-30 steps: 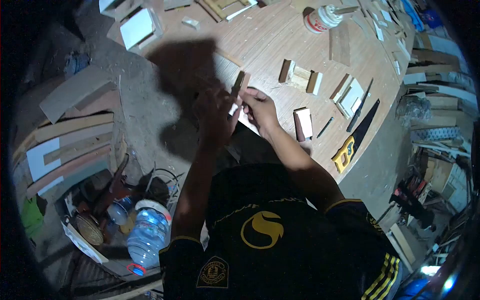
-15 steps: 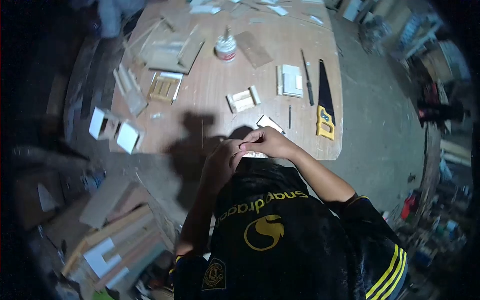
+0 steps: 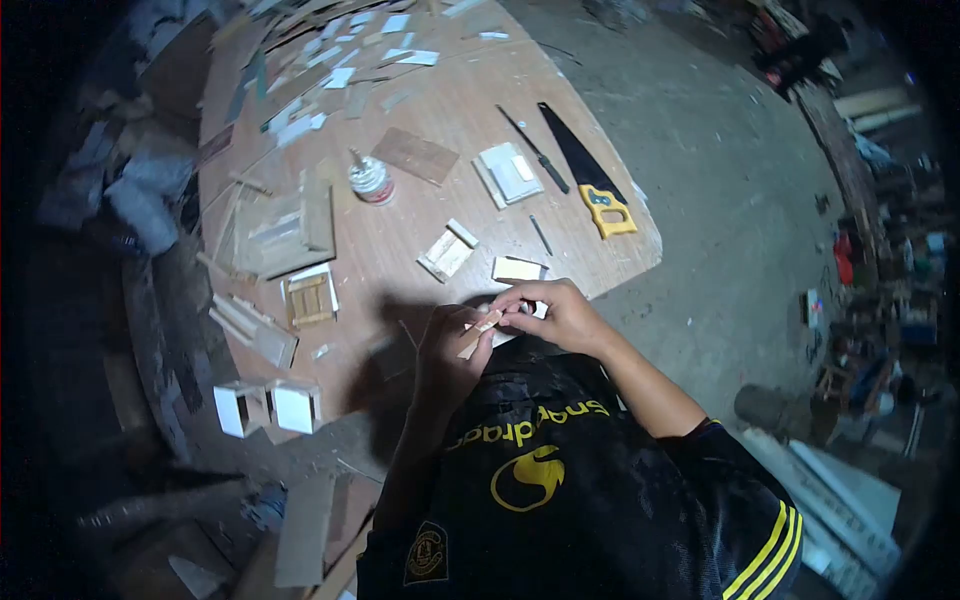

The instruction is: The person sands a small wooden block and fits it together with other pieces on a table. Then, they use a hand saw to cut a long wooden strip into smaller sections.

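Close to my chest, at the table's near edge, both hands meet around a small pale wooden piece [image 3: 488, 322]. My left hand [image 3: 452, 352] grips it between thumb and fingers. The curled fingers and thumb of my right hand [image 3: 562, 318] close on its other side; part of the piece is hidden behind them. Just beyond my hands lies a small pale block with a dark edge [image 3: 520, 269]. Farther out is a small wooden frame [image 3: 449, 251] with raised end strips. A thin dark pencil-like stick [image 3: 541, 235] lies to the right of it.
On the wooden table [image 3: 390, 235] are a yellow-handled handsaw [image 3: 590, 180], a long file-like tool [image 3: 535, 150], stacked pale boards [image 3: 508, 176], a white glue tub [image 3: 371, 180] and a brown sheet [image 3: 415, 155]. A wooden tray [image 3: 285, 235] and white box shapes [image 3: 294, 407] stand left.
My view has turned, shifting the table leftward and showing more scraps at its far end. My fingers have shifted, and more of the small wooden piece shows between them.
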A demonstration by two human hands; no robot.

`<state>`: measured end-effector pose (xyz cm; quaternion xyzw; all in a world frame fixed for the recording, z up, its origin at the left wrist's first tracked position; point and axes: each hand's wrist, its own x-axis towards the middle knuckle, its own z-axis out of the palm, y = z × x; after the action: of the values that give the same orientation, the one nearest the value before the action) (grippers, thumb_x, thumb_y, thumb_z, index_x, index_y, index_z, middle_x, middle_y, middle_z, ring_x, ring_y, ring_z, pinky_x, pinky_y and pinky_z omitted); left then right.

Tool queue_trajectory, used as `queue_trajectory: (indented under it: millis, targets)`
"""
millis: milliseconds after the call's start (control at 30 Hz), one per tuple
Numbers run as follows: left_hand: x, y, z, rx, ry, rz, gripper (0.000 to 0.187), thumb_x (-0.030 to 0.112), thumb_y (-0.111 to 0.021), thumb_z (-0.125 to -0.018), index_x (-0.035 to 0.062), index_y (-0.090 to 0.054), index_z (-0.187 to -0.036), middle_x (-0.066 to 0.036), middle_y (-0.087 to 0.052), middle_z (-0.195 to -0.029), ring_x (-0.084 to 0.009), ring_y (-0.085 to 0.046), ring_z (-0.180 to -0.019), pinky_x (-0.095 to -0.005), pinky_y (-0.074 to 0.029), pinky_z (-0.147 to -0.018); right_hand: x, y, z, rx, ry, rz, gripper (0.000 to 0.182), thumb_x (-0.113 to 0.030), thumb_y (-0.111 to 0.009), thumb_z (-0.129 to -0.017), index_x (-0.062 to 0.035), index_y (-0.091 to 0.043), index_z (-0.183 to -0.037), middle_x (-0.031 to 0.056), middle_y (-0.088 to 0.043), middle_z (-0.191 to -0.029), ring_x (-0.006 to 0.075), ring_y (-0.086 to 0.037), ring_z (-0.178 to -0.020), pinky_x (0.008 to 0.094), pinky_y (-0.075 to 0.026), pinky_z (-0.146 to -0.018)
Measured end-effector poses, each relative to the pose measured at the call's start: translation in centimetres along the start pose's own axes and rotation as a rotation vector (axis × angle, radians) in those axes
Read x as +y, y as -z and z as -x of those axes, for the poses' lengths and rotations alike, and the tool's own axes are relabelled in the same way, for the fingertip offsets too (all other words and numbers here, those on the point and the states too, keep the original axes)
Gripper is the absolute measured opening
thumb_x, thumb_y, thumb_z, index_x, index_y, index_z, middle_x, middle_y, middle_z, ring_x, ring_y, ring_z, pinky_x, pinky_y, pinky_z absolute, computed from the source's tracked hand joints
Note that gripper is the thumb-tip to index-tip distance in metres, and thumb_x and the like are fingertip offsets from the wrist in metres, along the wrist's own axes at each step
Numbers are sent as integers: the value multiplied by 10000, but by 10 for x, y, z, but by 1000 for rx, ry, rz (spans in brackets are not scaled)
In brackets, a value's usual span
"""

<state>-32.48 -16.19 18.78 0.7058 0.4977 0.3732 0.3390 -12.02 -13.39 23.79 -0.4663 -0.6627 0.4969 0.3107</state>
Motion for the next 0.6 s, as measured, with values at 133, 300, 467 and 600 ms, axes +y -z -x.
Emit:
queue_trajectory:
  millis: [133,300,467,600]
  targets:
    - [25,1,-23,-111,-156,-79,254,25,-719,-757,72,-716,-1007,-73,-621,-989,-276,-603,-976,-388,-515,-844,7,2,22,119,-119,-1,259,-97,-723,-850,-56,-699,-1104,53,-718,-976,126,-639,-854,268,-495,-794]
    - [24,-34,-43,-94,-123,-53,230,44,-726,-754,57,-694,-982,-90,-612,-987,-298,-590,-976,-398,-505,-851,59,52,45,338,-209,3,406,-102,-743,-834,-66,-643,-1225,21,-708,-1076,66,-609,-807,260,-510,-760]
    - [1,-100,-60,-116,-131,-164,214,113,-671,-842,42,-587,-1026,-145,-592,-1011,-334,-591,-964,-443,-481,-831,189,142,41,364,-509,408,352,-143,-728,-795,-92,-667,-1138,81,-692,-1015,245,-643,-915,361,-517,-810]
    - [-1,-169,-69,-108,-19,-208,173,116,-651,-879,49,-572,-1017,-126,-593,-1033,-343,-579,-962,-450,-465,-834,259,170,8,341,-216,937,371,-135,-602,-788,-138,-645,-1156,94,-618,-1154,341,-547,-1028,461,-451,-845]
